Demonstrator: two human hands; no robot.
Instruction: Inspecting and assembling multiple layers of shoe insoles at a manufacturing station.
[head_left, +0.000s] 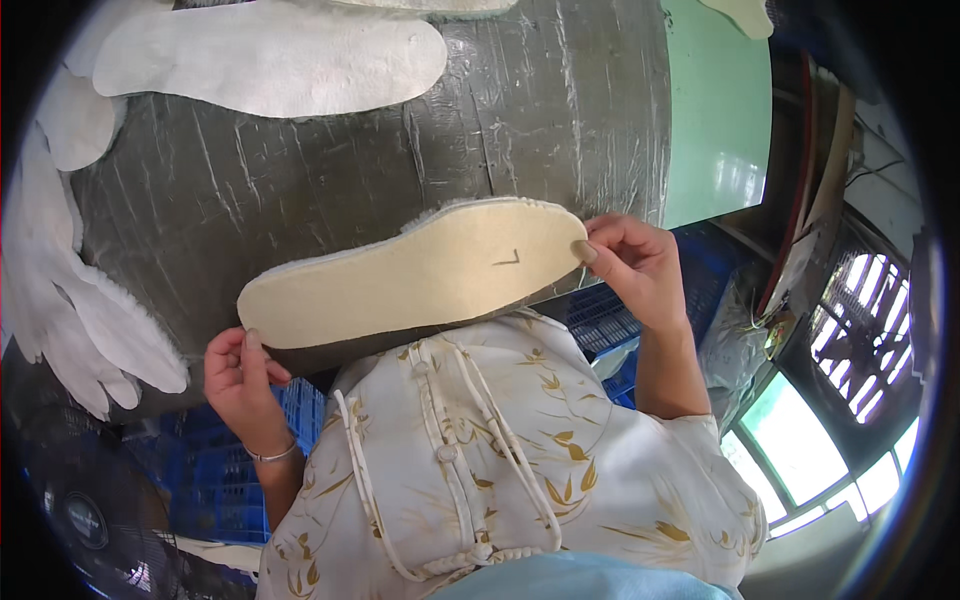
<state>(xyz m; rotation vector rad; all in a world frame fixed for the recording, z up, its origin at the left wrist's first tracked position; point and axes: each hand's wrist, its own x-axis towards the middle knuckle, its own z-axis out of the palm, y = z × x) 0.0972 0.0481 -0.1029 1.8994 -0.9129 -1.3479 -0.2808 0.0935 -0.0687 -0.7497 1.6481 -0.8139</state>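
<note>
A cream insole (400, 275) with a fleecy white edge lies across the front of the dark table, its smooth side up and a small dark mark near its right end. My left hand (243, 375) pinches its left end between thumb and fingers. At the opposite end, my right hand (632, 262) grips the tip, thumb on top and fingers curled beneath. The insole's underside is hidden.
White fleece insoles (270, 55) lie along the table's (330, 160) far side; more hang over its left edge. A pale green board (715, 120) is at right. Blue crates (215, 490) and a black fan (85, 515) stand below left.
</note>
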